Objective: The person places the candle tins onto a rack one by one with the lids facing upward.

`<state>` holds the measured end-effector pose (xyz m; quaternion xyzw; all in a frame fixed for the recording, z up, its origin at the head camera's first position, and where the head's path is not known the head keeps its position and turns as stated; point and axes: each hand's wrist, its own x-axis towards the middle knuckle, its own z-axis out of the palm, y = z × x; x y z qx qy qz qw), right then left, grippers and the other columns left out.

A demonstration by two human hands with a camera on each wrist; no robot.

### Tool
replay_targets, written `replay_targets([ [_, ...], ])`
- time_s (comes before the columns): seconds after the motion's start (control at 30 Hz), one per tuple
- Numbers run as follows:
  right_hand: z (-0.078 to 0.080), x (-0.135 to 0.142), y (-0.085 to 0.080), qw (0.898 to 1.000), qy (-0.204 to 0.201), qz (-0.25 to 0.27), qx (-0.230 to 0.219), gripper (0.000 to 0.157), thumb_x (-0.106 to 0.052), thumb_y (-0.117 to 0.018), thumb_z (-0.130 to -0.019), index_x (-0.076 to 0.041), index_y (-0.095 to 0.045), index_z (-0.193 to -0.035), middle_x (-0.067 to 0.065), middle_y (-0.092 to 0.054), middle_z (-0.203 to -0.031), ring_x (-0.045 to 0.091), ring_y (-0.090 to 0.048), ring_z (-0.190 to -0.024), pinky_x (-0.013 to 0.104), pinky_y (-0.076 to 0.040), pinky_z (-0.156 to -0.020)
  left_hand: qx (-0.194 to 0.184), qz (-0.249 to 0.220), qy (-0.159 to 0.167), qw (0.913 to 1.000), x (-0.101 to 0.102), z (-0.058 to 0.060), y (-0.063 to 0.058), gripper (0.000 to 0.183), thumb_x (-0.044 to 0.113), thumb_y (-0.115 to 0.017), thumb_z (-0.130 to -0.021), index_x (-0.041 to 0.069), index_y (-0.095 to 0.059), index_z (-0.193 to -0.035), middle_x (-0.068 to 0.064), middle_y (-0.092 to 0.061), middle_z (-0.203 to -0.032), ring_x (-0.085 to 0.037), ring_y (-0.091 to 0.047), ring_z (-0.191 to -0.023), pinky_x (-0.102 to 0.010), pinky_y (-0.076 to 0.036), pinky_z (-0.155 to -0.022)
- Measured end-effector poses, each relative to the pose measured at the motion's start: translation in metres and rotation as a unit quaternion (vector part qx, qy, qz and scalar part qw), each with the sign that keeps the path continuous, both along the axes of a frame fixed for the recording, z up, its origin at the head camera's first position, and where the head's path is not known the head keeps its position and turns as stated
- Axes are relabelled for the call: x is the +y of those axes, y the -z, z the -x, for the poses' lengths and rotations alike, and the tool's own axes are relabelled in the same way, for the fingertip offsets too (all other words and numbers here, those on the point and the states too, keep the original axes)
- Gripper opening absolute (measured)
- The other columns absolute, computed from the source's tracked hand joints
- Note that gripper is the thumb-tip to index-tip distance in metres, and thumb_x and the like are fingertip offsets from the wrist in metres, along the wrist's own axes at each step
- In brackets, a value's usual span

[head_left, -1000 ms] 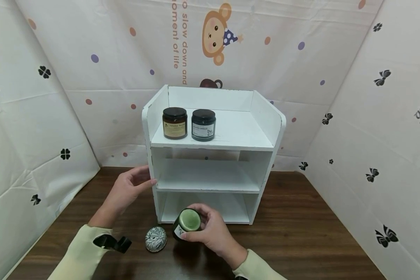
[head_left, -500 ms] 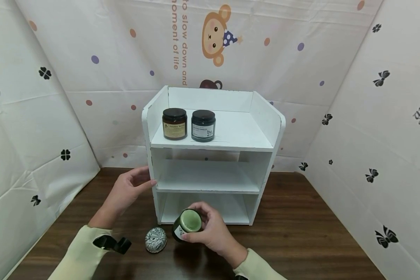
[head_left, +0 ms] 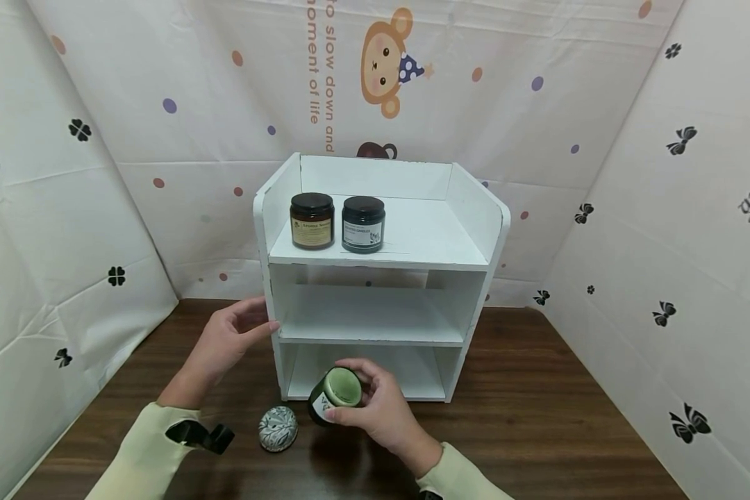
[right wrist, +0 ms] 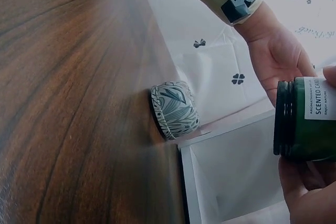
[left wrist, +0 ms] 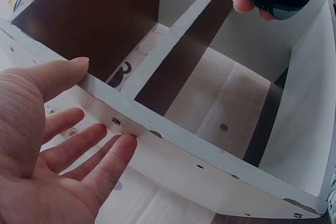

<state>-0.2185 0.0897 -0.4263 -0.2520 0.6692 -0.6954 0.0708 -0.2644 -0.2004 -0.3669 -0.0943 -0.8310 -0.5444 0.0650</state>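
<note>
My right hand (head_left: 384, 417) grips a green glass scented candle jar (head_left: 342, 387) in front of the lowest compartment, thumb by its white label. The jar is turned upside down and tilted, its green base facing up in the head view. Its black lid (right wrist: 284, 119) points toward the table in the right wrist view. At the left side of the white shelf unit (head_left: 425, 226), my left hand (head_left: 225, 337) has its thumb tip at the front edge. The other fingers lie loosely extended along the outer side panel in the left wrist view.
A round leaf-patterned tin (head_left: 278, 428) stands on the dark wood table (head_left: 537, 389), left of the held jar. On the unit's top shelf are an amber jar (head_left: 312, 221) and a dark jar (head_left: 363, 223), both black-lidded. Printed cloth (head_left: 212, 139) surrounds the table.
The candle jar has risen slightly and tilted a little more in my right hand. My left hand has stayed at the unit's side.
</note>
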Motion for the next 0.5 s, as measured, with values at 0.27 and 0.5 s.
replay_targets([
  [0.27,0.0005,0.0004,0.0007,1.000,0.003,0.004,0.015,0.059,-0.001,-0.085,-0.077,-0.004,-0.060,-0.130,0.018,-0.069,-0.123,0.012,-0.071,-0.091,0.026,-0.060,-0.078,-0.001,0.001,0.001,1.0000,-0.0001,0.0000,0.0001,0.065,0.045,-0.075,-0.093,0.017,-0.054,-0.148,-0.013,-0.063,-0.141,-0.031,-0.060,-0.126,-0.045,-0.055,-0.099],
  [0.5,0.0011,0.0004,-0.0003,1.000,0.000,0.006,0.016,0.058,-0.002,-0.086,-0.077,-0.004,-0.059,-0.128,0.016,-0.071,-0.123,0.013,-0.073,-0.090,0.026,-0.061,-0.077,0.000,-0.003,0.004,1.0000,-0.0002,0.0002,0.0001,0.064,0.044,-0.075,-0.093,0.017,-0.055,-0.148,-0.012,-0.063,-0.141,-0.031,-0.060,-0.126,-0.043,-0.055,-0.098],
])
